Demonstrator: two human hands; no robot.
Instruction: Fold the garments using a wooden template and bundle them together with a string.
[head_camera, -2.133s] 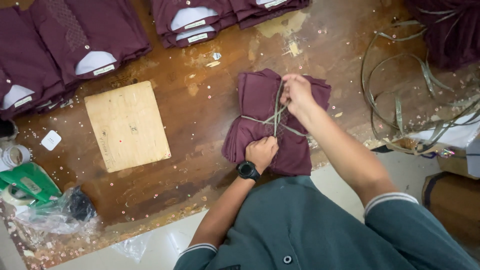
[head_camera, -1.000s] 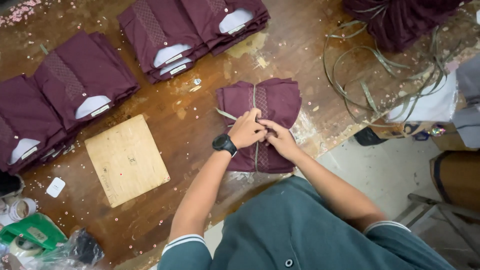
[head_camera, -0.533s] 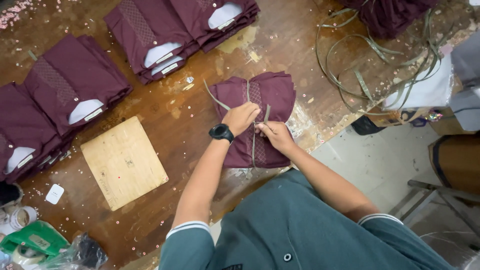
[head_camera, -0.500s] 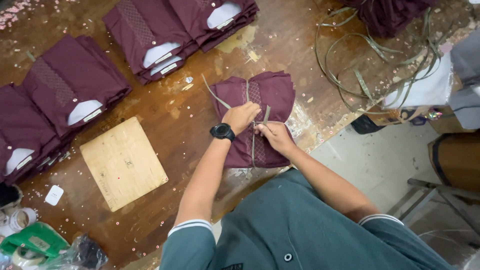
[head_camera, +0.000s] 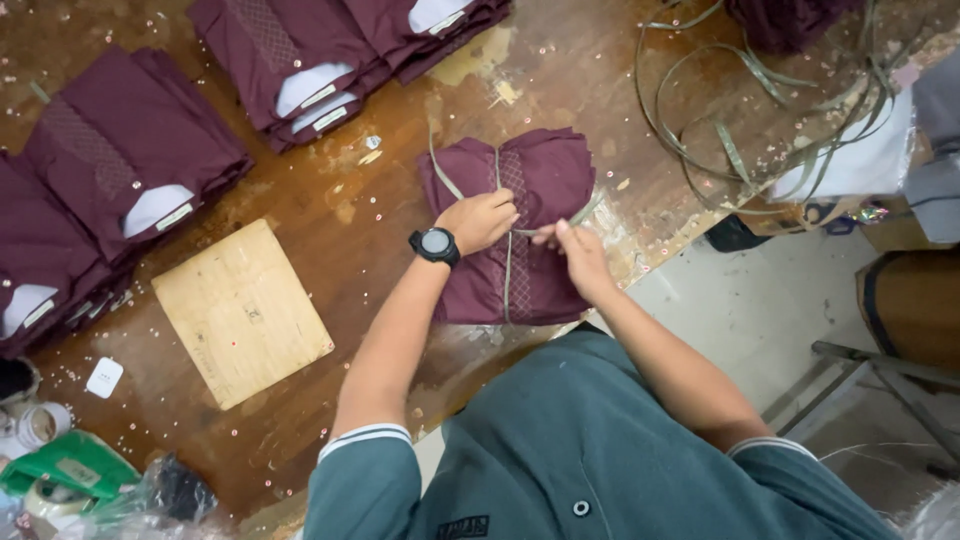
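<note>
A bundle of folded maroon garments (head_camera: 545, 175) lies on the worn wooden table (head_camera: 400, 180), near its front edge. A grey-green strap (head_camera: 497, 165) runs around the bundle lengthwise and crosswise. My left hand (head_camera: 478, 220), with a black watch on the wrist, rests closed on top of the bundle and pinches the strap where the runs cross. My right hand (head_camera: 578, 255) is just right of it, fingers closed on the strap's free end, which trails off to the right.
Stacks of folded maroon garments (head_camera: 340, 50) with white collar cards lie at the back and left (head_camera: 110, 180). A bare wooden board (head_camera: 240, 310) sits left of my arm. Loose strap coils (head_camera: 740, 120) lie at the right. Tape rolls and a green item (head_camera: 60, 470) crowd the lower left corner.
Both hands stayed on the bundle's middle working the strap. My right hand came down from the bundle's far side to join the left at the crossing. The view shifted slightly.
</note>
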